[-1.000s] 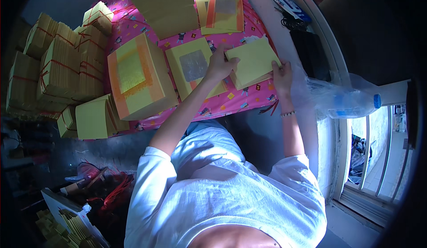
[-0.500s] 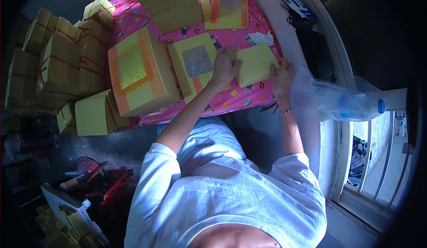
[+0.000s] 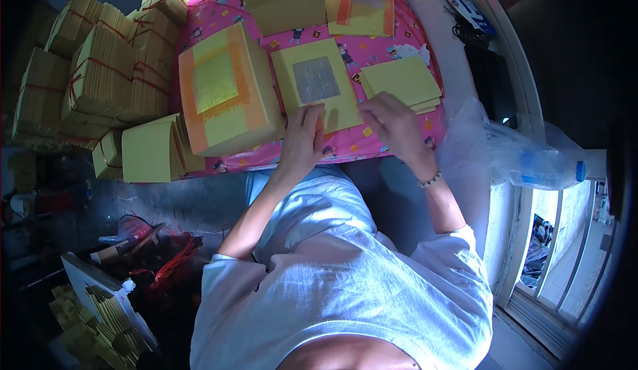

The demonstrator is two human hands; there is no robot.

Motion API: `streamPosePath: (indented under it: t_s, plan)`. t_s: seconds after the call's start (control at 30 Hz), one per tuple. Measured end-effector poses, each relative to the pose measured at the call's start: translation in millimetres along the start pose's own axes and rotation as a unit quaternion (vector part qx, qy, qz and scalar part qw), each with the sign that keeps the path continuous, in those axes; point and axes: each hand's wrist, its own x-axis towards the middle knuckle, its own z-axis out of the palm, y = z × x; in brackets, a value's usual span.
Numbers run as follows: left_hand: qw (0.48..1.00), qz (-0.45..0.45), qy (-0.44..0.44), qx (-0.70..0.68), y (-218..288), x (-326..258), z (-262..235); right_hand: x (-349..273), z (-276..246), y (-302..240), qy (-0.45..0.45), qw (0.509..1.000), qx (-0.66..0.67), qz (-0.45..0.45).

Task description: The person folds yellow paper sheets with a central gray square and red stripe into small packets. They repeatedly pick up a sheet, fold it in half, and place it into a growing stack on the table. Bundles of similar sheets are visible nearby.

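On the table lies a yellow paper sheet (image 3: pixel 286 71) with a silver rectangle on it. My left hand (image 3: pixel 304 137) rests at its near edge, fingers stretched out over the paper. My right hand (image 3: pixel 397 131) hovers by the sheet's right edge, its fingers bent and drawn together; what they hold, if anything, is hidden. Just beyond this hand sits a small pile of folded yellow sheets (image 3: pixel 402 81), untouched. To the left of the silver-marked sheet stands a thick yellow paper stack (image 3: pixel 262 107) with orange bands and a gold rectangle on top.
Several yellow paper bundles (image 3: pixel 100 71) tied with red string crowd the left side. Folded yellow paper (image 3: pixel 149 154) stands at the near left edge. More orange-banded sheets (image 3: pixel 365 14) lie at the back. A plastic bag with a bottle (image 3: pixel 548 167) is at the right.
Both hands have left the folded pile. My left hand moved left to the silver-marked sheet, and my right hand came left toward that sheet's edge. The whole view has shifted slightly.
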Motion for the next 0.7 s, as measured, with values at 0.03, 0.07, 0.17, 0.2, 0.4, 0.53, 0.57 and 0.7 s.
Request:
streamPosePath:
  t_s: [0.03,0.07,0.17,0.2,0.4,0.53,0.57,0.7]
  plan:
    - [1.0,0.002,-0.006,0.015,-1,-6,-2,2,9,-3,-0.028,0.999,-0.017,-0.017]
    - [0.999,0.004,-0.012,0.031,-4,-12,-2,4,18,-7,-0.057,0.997,-0.034,-0.034]
    - [0.998,-0.01,-0.022,0.057,-9,-20,1,3,42,-2,-0.115,0.989,-0.072,-0.065]
    - [0.998,-0.017,-0.022,0.061,-11,-21,2,3,48,1,-0.13,0.985,-0.084,-0.074]
    - [0.994,-0.045,-0.042,0.089,-19,-22,2,5,59,11,-0.152,0.984,-0.067,-0.064]
    - [0.997,-0.044,-0.02,0.061,-21,-20,1,8,55,11,-0.135,0.986,-0.054,-0.079]
    - [0.998,-0.036,-0.015,0.047,-23,-19,-1,8,56,14,-0.143,0.986,-0.044,-0.066]
    - [1.0,-0.026,0.016,0.005,-23,-16,-3,11,55,15,-0.152,0.987,-0.018,-0.052]
